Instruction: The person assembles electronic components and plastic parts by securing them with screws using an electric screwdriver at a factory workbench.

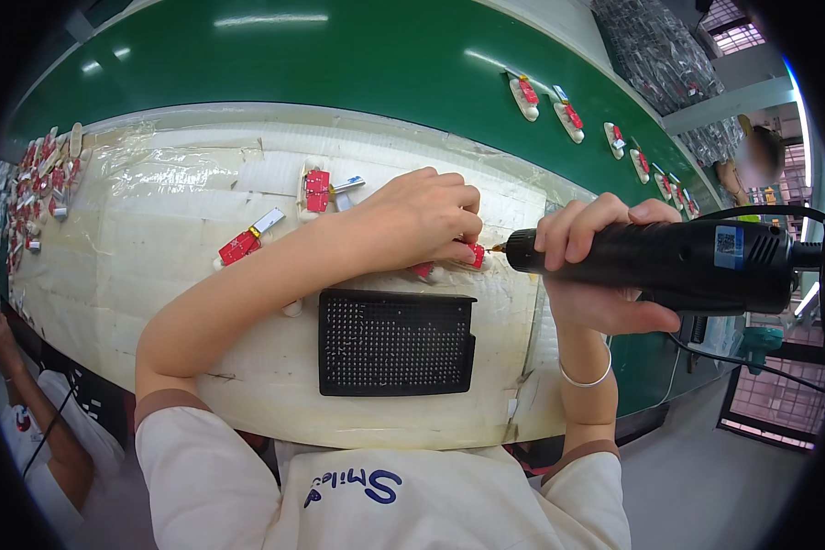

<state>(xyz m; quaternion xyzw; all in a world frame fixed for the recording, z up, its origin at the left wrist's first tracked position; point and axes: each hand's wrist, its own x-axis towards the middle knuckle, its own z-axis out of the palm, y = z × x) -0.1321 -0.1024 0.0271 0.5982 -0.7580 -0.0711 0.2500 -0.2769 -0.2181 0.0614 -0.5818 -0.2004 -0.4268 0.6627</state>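
Observation:
My right hand [582, 266] is wrapped round a black corded electric screwdriver [687, 261], held level, its tip pointing left. The bit [499, 247] reaches a small part with a red circuit board [473, 256] on a pale base. My left hand [431, 218] pinches that part with bent fingers, which partly hide it. Another red-board part [422, 270] lies just below the fingers. Two similar parts, one with a red board [317, 191] and another with a red board [240, 246], lie beyond my left forearm, each with a silvery piece attached.
A black screw tray [396, 385] with rows of small screws lies nearest me on the pale covered table [156, 302]. Many red-board parts [50, 179] crowd the left end. Several more [568, 119] stand along the green surface [357, 55]. Other people [55, 440] sit at left and far right.

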